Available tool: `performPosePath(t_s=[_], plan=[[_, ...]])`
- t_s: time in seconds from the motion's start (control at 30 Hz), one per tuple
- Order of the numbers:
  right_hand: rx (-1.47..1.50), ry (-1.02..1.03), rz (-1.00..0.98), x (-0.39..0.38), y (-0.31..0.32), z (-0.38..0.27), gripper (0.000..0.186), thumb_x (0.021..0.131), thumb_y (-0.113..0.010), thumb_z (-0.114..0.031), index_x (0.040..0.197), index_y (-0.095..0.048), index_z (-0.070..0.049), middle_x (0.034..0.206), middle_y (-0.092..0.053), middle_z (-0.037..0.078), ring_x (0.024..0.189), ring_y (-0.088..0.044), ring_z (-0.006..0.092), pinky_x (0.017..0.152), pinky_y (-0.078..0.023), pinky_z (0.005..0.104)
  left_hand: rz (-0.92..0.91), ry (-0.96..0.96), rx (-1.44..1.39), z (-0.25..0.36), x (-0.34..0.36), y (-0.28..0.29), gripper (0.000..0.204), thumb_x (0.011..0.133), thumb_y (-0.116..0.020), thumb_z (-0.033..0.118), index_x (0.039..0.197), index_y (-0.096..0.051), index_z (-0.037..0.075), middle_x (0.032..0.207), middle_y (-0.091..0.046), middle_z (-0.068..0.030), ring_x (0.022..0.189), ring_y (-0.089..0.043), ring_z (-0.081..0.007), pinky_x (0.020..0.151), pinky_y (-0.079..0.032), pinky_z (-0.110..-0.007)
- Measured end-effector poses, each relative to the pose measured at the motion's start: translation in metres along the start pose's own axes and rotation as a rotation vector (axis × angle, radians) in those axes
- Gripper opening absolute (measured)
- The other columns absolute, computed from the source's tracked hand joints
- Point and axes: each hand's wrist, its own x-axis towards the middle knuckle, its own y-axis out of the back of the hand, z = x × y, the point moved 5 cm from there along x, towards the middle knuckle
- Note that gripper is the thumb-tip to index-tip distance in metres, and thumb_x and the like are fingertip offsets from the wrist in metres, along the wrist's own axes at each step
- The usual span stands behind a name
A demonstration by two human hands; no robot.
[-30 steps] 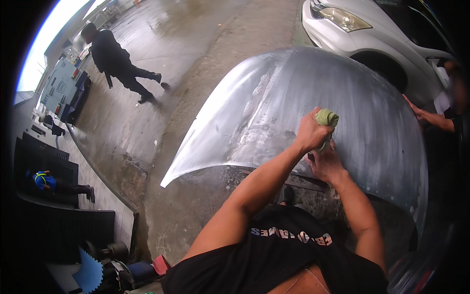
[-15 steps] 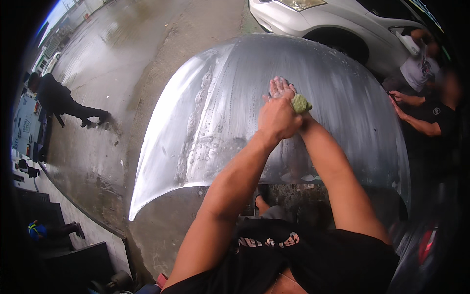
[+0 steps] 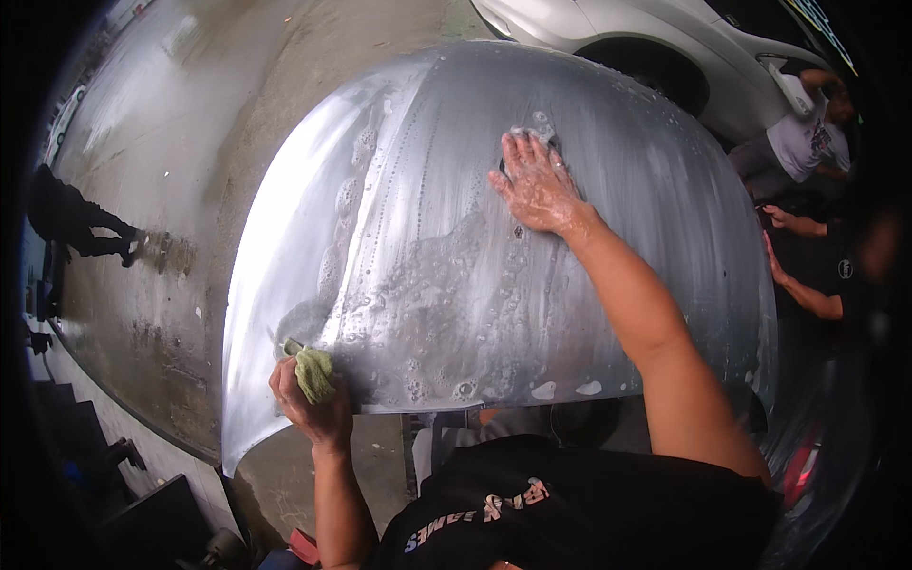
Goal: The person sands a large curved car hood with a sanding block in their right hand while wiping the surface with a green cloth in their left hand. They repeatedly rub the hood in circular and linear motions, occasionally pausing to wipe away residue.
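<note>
Left hand (image 3: 313,408) clenched round a bunched green cloth (image 3: 314,372), down by the near-left corner of the car hood (image 3: 655,237). Right hand (image 3: 540,185) not gripping: laid palm down above the hood's middle, fingers stretched toward its far edge, suds over the knuckles.

Hood lies outer face up in front of the person, bare grey metal, soapy. Longer span runs left to right; rounded edge faces away, hollow-curved edge faces the person, and the near-left corner draws to a point on the person's side. A raised crease (image 3: 374,217) runs from near edge to far on the hood's left half. Suds (image 3: 418,285) spread between crease and middle. Cloth's long axis slants, one end poking out above the thumb side toward the crease.

Hard to make out: something dark shows at the edges of the right fingers; kind unclear, mostly covered. Cloth's lower part lost in the left fist. Hood's support hidden beneath it. White car (image 3: 627,19) beyond the hood's far-right edge, cut off by the frame. Co-worker's hands (image 3: 800,224) at the hood's right edge; contact uncertain, body sunk in shadow. Dark-clad person (image 3: 81,218) well left of the hood, legs apart, head indistinct.
</note>
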Motion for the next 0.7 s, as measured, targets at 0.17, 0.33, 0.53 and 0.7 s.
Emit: performPosePath(t_s=[0.17,0.33,0.53,0.7], plan=[[0.02,-0.217,0.087,0.138,0.038,0.094,0.081,0.11,-0.023,-0.059,0.168,-0.015,-0.003,0.176,-0.012,0.018,0.163,-0.009,0.037,0.132,-0.01,0.0526,0.011,-0.056,-0.021,0.001,0.003,-0.014,0.052,0.075,-0.08,0.008,0.121,-0.058,0.004,0.109,-0.066,-0.0188,0.103,-0.063,-0.0405,0.094,-0.05,-0.051],[0.011,-0.087,0.055,0.041,0.005,0.014,0.076,0.112,-0.021,-0.05,0.168,-0.012,0.0,0.177,-0.007,0.02,0.164,-0.003,0.0356,0.133,-0.005,0.0502,0.016,-0.047,0.029,0.001,0.007,-0.013,0.052,0.074,-0.081,0.008,0.122,-0.059,0.005,0.111,-0.067,-0.019,0.106,-0.065,-0.0414,0.095,-0.051,-0.051],[-0.001,0.287,0.067,-0.171,-0.045,-0.111,0.076,0.112,-0.034,-0.047,0.167,-0.014,0.002,0.176,-0.01,0.022,0.164,-0.006,0.0356,0.132,-0.007,0.0522,0.001,-0.049,-0.018,0.002,0.006,-0.015,0.053,0.078,-0.08,0.009,0.126,-0.06,0.002,0.114,-0.066,-0.0206,0.11,-0.063,-0.0423,0.098,-0.05,-0.051],[0.019,0.248,0.05,-0.093,-0.038,-0.091,0.078,0.112,-0.026,-0.054,0.168,-0.015,-0.001,0.176,-0.011,0.019,0.163,-0.007,0.0353,0.133,-0.007,0.0505,0.005,-0.027,-0.017,-0.005,-0.009,-0.003,0.054,0.073,-0.079,0.01,0.123,-0.06,0.004,0.114,-0.067,-0.0197,0.106,-0.064,-0.0412,0.095,-0.05,-0.051]])
